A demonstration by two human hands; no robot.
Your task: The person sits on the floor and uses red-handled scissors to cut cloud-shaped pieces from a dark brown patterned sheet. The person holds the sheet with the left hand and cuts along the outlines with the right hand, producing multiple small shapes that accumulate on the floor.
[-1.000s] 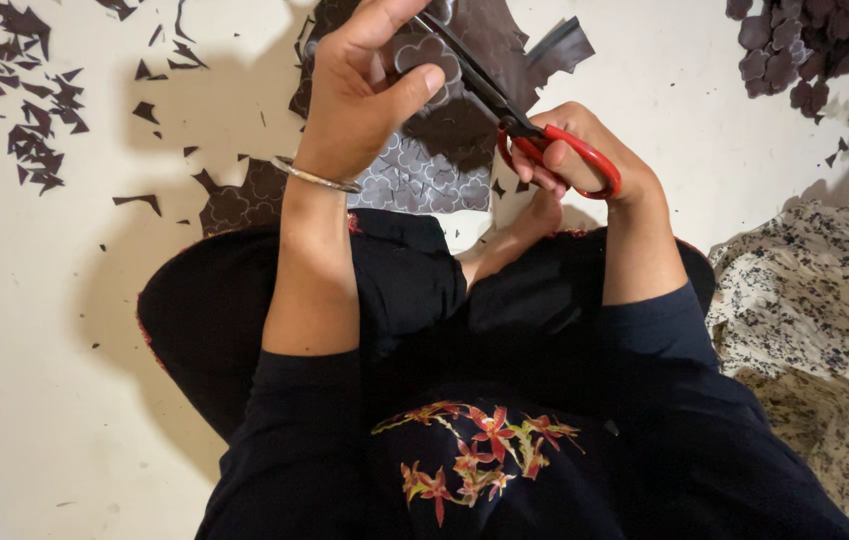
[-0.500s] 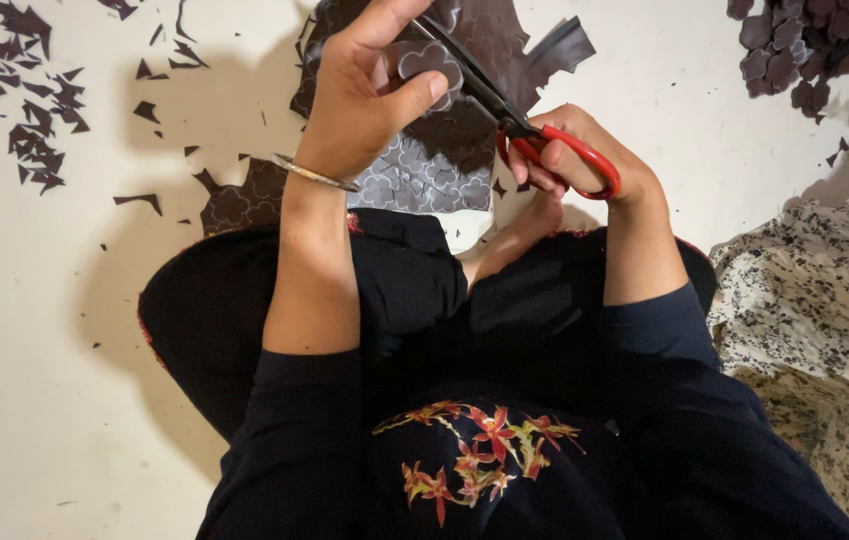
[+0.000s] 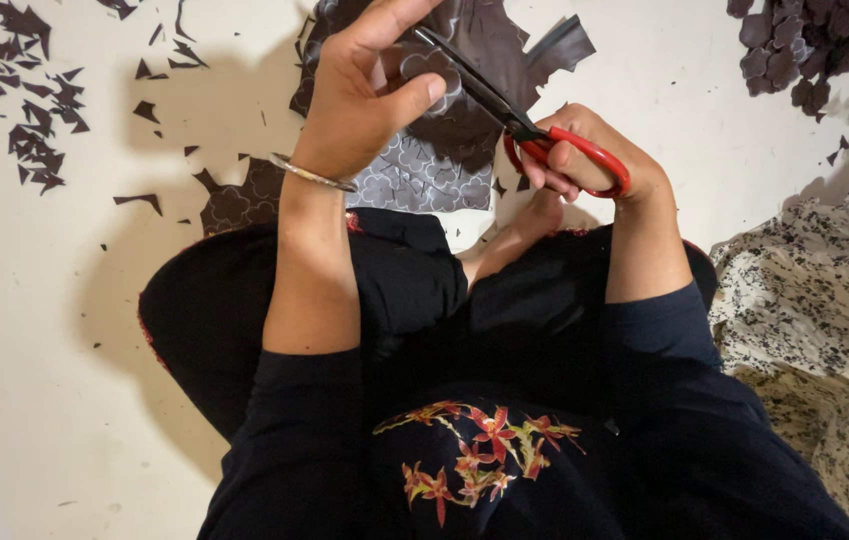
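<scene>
left hand (image 3: 364, 95): we pinch the small flower-shaped dark piece (image 3: 424, 68) between thumb and fingers, raised above the lap
right hand (image 3: 584, 165): closed through the red scissors (image 3: 534, 130) loops, blades slightly parted at the piece's edge
cut: we judge short snips best, turning the piece
risk: fingertips close to blades
floor: scraps (image 3: 24, 120) scattered left

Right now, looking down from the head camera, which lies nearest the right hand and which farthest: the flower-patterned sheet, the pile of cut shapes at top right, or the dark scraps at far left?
From the right hand, which grips the red-handled scissors:
1. Flower-patterned sheet, just to its left, under the hands.
2. Pile of cut shapes, up in the top right corner.
3. Dark scraps, across the floor at far left.
</scene>
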